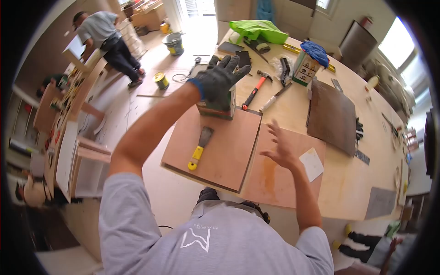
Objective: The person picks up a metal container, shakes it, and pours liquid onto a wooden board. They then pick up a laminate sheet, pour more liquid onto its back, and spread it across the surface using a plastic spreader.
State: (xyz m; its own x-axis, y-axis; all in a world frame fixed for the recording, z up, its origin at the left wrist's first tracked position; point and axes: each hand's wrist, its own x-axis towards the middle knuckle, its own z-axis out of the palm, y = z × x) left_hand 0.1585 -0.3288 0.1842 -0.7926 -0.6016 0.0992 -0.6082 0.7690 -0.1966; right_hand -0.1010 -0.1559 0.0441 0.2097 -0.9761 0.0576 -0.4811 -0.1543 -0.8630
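The tin point(217, 112) is noted under the gloved left hand point(217, 82), whose fingers are spread wide; contact cannot be told. The right hand point(280, 151) is open, nothing held. The tin is judged stiff, possibly heavy, best gripped round its sides. Counted: yellow-handled scraper point(200, 149), one, nearer the body than the left hand; hammer point(255, 90), one, to its right.

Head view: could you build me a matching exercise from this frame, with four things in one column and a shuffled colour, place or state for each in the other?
Column one:
1. Scraper
2. Hammer
3. Left hand
4. Blue bundle

Column two:
A. On top of a container
B. In a dark glove
C. Yellow handle
D. Orange-red handle

Right pairs: 1-C, 2-D, 3-B, 4-A.
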